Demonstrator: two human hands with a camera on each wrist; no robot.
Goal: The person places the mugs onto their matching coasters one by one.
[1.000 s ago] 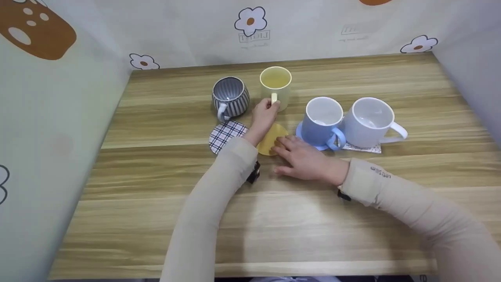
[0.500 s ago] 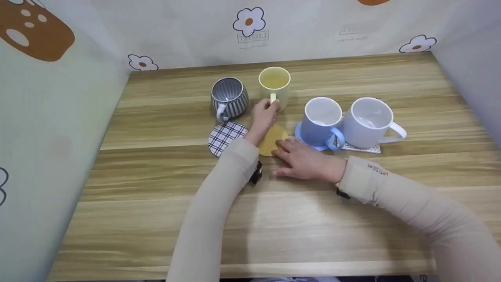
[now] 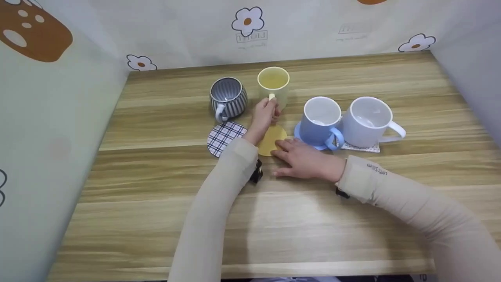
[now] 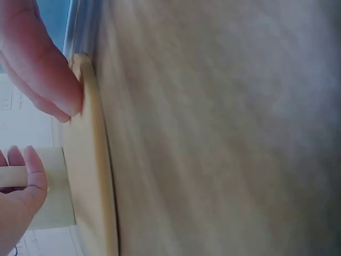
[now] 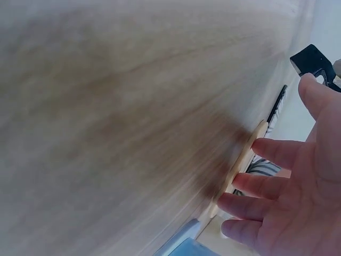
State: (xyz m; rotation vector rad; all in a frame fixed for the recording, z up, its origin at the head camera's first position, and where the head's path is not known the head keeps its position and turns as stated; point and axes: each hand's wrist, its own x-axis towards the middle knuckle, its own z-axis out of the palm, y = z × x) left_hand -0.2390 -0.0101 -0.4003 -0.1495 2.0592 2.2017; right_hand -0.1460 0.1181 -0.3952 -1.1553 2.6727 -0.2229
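A pale yellow mug (image 3: 284, 94) stands upright on the table behind a round yellow coaster (image 3: 273, 138). My left hand (image 3: 264, 116) holds the mug's handle; the left wrist view shows its fingers round the handle (image 4: 13, 176). My right hand (image 3: 305, 158) lies with spread fingers at the coaster's right front edge. In the right wrist view its fingertips (image 5: 262, 145) touch the coaster's rim. A grey striped mug (image 3: 235, 105) stands left of the yellow mug, behind a round plaid coaster (image 3: 224, 139). My left forearm partly covers the plaid coaster.
To the right, a blue mug (image 3: 318, 127) stands on a blue coaster (image 3: 298, 133), close beside a white mug (image 3: 362, 131) on a patterned coaster (image 3: 362, 149). Walls with printed flowers (image 3: 248, 21) enclose the wooden table (image 3: 156, 219).
My left forearm has shifted slightly right, and the fingers on the yellow mug's handle have changed their hold a little. The mugs, coasters and right hand look nearly unchanged.
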